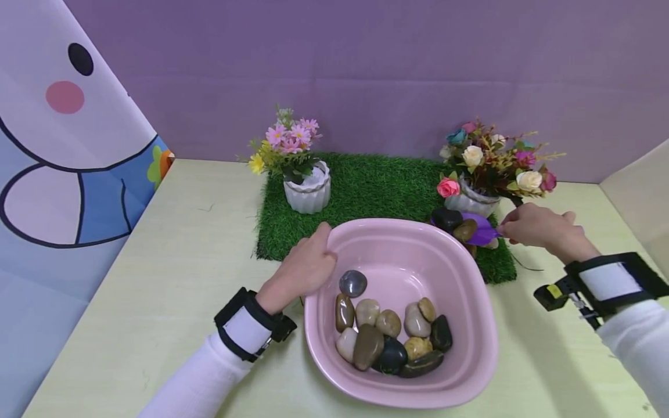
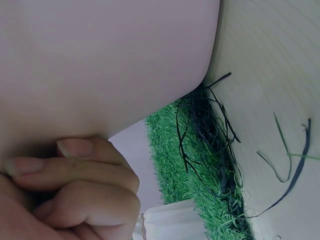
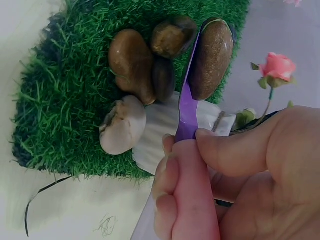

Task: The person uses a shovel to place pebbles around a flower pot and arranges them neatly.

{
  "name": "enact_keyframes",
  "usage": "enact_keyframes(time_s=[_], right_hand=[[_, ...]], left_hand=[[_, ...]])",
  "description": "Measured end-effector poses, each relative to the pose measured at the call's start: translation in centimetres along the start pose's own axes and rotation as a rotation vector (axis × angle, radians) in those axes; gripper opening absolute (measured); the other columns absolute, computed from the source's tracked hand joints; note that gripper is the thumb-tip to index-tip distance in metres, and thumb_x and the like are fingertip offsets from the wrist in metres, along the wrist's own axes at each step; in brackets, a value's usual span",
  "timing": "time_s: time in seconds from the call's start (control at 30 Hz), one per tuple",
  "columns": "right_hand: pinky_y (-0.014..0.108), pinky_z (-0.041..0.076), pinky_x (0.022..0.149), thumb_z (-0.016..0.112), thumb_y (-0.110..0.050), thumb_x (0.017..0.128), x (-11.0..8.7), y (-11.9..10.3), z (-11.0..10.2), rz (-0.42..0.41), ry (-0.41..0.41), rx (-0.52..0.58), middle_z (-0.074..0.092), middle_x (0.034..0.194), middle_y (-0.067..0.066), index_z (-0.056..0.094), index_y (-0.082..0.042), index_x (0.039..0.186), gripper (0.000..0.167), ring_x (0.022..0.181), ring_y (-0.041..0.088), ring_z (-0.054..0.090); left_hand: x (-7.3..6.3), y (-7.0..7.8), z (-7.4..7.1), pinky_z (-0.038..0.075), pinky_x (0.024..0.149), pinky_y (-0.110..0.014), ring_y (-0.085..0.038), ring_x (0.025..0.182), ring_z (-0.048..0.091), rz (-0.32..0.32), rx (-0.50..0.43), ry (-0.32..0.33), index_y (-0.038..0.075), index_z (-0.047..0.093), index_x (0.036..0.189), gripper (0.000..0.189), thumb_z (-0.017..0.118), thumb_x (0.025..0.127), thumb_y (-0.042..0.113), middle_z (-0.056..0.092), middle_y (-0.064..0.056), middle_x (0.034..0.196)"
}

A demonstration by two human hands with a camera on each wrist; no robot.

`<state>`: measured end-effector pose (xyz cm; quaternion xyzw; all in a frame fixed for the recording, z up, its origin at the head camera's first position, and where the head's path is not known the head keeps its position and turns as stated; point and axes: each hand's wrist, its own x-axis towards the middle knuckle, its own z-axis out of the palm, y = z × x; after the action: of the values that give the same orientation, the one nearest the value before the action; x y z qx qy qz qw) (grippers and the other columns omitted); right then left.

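One artificial turf mat point(image 1: 387, 180) lies partly hidden by the pink basin point(image 1: 402, 392), whose rim the left hand point(image 1: 305, 262) grips; the right hand point(image 1: 540, 229) clasps the handle of a purple-bladed trowel point(image 3: 189, 117) over the mat; its glossy brown pebble point(image 3: 213, 60) (rounded, so poorly held) could roll off if the blade tilts or bumps the basin.

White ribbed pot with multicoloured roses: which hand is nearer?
Right: the right hand is just right of the pot; the left hand is farther off, to its left, gripping the rounded pink basin.
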<state>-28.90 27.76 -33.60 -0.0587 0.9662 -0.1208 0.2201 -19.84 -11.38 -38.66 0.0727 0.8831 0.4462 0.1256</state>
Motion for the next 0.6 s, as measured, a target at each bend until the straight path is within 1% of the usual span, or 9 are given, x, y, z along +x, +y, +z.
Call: enact_keyframes(time_s=[0.13, 0.2, 0.23, 0.3, 0.33, 0.37, 0.43, 0.53, 0.6], right_hand=[[0.083, 0.015, 0.092, 0.05, -0.026, 0.103, 0.1, -0.3, 0.1, 0.004, 0.01, 0.002, 0.072, 0.092, 0.012, 0.07, 0.005, 0.11, 0.038, 0.099, 0.044, 0.062], [0.081, 0.017, 0.091, 0.05, -0.026, 0.101, 0.3, -0.5, 0.2, 0.002, 0.015, -0.003, 0.069, 0.087, 0.011, 0.071, 0.002, 0.098, 0.035, 0.093, 0.04, 0.061], [0.081, 0.017, 0.091, 0.05, -0.026, 0.101, 0.3, -0.6, 0.3, 0.005, 0.017, -0.005, 0.069, 0.087, 0.011, 0.07, 0.001, 0.095, 0.034, 0.093, 0.04, 0.061], [0.082, 0.016, 0.093, 0.05, -0.026, 0.1, 0.4, -0.9, 0.4, 0.017, 0.019, -0.011, 0.069, 0.092, 0.016, 0.069, 0.001, 0.095, 0.033, 0.097, 0.044, 0.06], [0.082, 0.016, 0.094, 0.049, -0.026, 0.1, 0.5, -1.0, 0.4, 0.022, 0.017, -0.013, 0.067, 0.089, 0.015, 0.067, -0.001, 0.089, 0.032, 0.095, 0.044, 0.059], [0.082, 0.016, 0.095, 0.049, -0.026, 0.1, 0.5, -1.1, 0.5, 0.025, 0.018, -0.015, 0.066, 0.09, 0.017, 0.066, -0.002, 0.088, 0.032, 0.096, 0.045, 0.058], [0.083, 0.015, 0.096, 0.049, -0.026, 0.099, 0.5, -1.2, 0.7, 0.033, 0.021, -0.015, 0.063, 0.086, 0.015, 0.063, -0.004, 0.083, 0.03, 0.094, 0.044, 0.058], [0.082, 0.016, 0.095, 0.048, -0.025, 0.098, 0.6, -1.3, 0.9, 0.027, 0.02, -0.017, 0.053, 0.075, 0.009, 0.053, -0.01, 0.073, 0.03, 0.085, 0.038, 0.055], [0.082, 0.017, 0.094, 0.049, -0.025, 0.099, 0.5, -1.5, 0.9, 0.023, 0.022, -0.021, 0.053, 0.075, 0.008, 0.053, -0.011, 0.072, 0.031, 0.084, 0.036, 0.054]], left_hand=[[0.0, -0.1, 0.0, 0.056, 0.043, -0.034, -0.021, 0.052, 0.067, 0.009, -0.003, 0.001, 0.001, 0.046, 0.121, 0.022, 0.044, 0.1, 0.006, 0.059, -0.019, 0.084], [-0.1, 0.0, -0.1, 0.056, 0.043, -0.034, -0.021, 0.052, 0.067, 0.012, -0.001, 0.002, 0.001, 0.046, 0.121, 0.022, 0.045, 0.1, 0.007, 0.059, -0.019, 0.084], [-0.1, 0.0, -0.1, 0.056, 0.043, -0.034, -0.021, 0.052, 0.067, 0.013, 0.001, 0.002, 0.001, 0.046, 0.12, 0.021, 0.045, 0.1, 0.007, 0.059, -0.019, 0.084], [-0.1, 0.0, -0.2, 0.056, 0.043, -0.034, -0.021, 0.052, 0.067, 0.015, 0.001, 0.002, 0.001, 0.046, 0.119, 0.02, 0.045, 0.1, 0.007, 0.059, -0.019, 0.083], [-0.1, 0.0, -0.2, 0.056, 0.044, -0.034, -0.021, 0.052, 0.067, 0.016, 0.002, 0.002, 0.002, 0.045, 0.119, 0.02, 0.045, 0.1, 0.007, 0.059, -0.018, 0.083], [-0.1, 0.0, -0.2, 0.056, 0.044, -0.034, -0.021, 0.053, 0.067, 0.015, 0.002, 0.001, 0.002, 0.045, 0.119, 0.019, 0.045, 0.101, 0.007, 0.058, -0.018, 0.083], [-0.1, -0.1, -0.1, 0.056, 0.044, -0.034, -0.021, 0.053, 0.067, 0.013, 0.003, 0.0, 0.002, 0.045, 0.118, 0.018, 0.045, 0.101, 0.007, 0.058, -0.018, 0.082], [0.0, -0.1, 0.0, 0.056, 0.044, -0.034, -0.021, 0.053, 0.067, 0.01, 0.005, -0.002, 0.002, 0.045, 0.118, 0.019, 0.045, 0.101, 0.008, 0.058, -0.018, 0.082], [0.0, -0.1, 0.0, 0.056, 0.043, -0.034, -0.021, 0.053, 0.067, 0.007, 0.008, -0.002, 0.002, 0.045, 0.118, 0.019, 0.045, 0.1, 0.007, 0.058, -0.018, 0.082]])
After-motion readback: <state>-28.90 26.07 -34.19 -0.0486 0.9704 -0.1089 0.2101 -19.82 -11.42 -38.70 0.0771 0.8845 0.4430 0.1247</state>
